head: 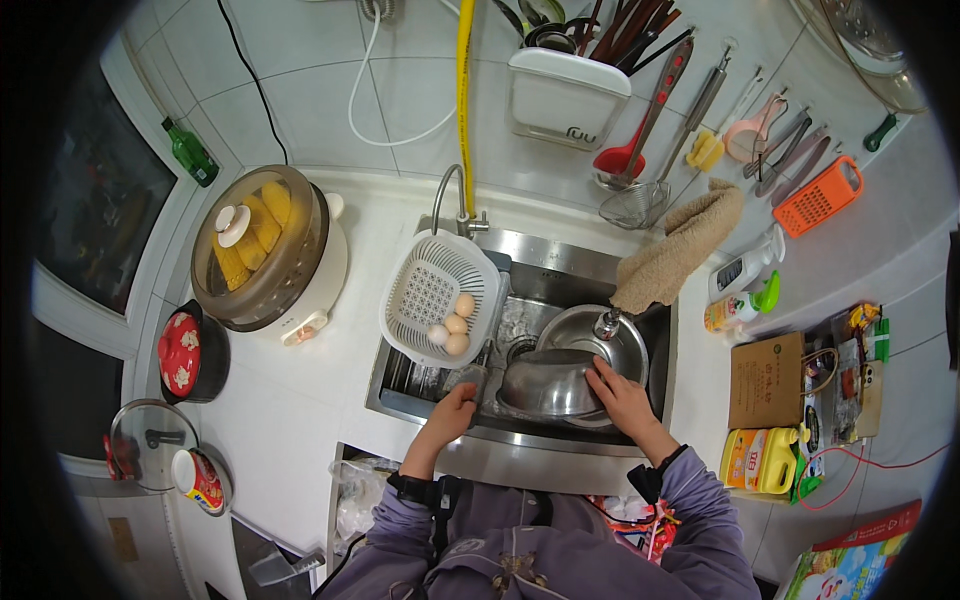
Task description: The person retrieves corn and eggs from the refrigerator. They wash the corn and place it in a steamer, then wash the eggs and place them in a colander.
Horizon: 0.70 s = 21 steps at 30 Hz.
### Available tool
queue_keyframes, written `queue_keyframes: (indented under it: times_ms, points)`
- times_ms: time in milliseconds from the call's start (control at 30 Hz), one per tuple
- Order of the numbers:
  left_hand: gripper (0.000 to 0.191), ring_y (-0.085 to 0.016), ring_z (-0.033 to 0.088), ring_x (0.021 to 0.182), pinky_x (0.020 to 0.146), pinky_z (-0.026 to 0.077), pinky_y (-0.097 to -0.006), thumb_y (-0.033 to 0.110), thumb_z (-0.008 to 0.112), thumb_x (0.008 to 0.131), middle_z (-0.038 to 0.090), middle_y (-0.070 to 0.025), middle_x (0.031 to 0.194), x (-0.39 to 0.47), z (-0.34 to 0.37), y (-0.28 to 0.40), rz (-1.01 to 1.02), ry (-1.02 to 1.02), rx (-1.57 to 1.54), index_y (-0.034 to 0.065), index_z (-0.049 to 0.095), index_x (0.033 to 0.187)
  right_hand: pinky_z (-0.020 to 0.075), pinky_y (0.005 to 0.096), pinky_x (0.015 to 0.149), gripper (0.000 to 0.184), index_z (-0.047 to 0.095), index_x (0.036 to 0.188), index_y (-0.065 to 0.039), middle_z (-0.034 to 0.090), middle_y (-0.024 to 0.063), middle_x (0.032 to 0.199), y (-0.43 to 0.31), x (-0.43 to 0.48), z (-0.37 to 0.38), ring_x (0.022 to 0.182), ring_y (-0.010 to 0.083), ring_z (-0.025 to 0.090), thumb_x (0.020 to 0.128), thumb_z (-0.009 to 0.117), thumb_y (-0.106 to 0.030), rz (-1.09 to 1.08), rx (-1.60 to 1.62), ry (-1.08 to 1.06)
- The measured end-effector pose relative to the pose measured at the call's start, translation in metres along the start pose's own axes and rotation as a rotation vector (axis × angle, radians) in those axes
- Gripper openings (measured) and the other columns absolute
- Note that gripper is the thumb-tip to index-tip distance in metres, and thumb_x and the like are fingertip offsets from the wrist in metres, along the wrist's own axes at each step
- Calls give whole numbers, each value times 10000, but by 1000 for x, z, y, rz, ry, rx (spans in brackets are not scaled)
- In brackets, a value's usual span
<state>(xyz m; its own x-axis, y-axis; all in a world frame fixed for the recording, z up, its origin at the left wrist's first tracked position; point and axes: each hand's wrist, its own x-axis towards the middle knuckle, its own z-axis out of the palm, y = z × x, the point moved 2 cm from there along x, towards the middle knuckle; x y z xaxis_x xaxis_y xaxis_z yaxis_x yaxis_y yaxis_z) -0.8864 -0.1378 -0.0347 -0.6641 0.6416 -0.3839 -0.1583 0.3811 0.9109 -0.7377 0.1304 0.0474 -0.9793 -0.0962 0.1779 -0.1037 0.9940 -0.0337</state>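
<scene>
My right hand (624, 401) grips the rim of a steel bowl (551, 390), which is tilted on its side in the sink. Behind that bowl, a second steel bowl (634, 341) sits under the faucet head (606, 325). With bent fingers, my left hand (450, 414) holds a small, greyish, see-through item (466, 377) at the sink's left part; its kind is unclear. Just beyond this hand stands a white plastic colander (420, 296) over the sink's left side. Several eggs (456, 325) lie inside it.
The steel sink (525, 435) is set in a white counter (300, 405). An electric steamer (262, 247) and a red-lidded pot (187, 352) stand left. A brown towel (675, 251) drapes near the faucet head. Pump bottles (739, 307) and a yellow jug (776, 457) stand right.
</scene>
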Motion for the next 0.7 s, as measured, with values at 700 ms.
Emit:
queue_keyframes:
  times_ms: [700]
  points:
    - [152, -196, 556, 908, 809, 466, -350, 132, 438, 898, 551, -82, 1001, 31, 71, 5, -369, -126, -1207, 49, 469, 1022, 495, 311, 658, 488, 461, 1192, -133, 383, 135, 1301, -5, -17, -3, 836, 220, 587, 725, 597, -164, 13, 134, -12]
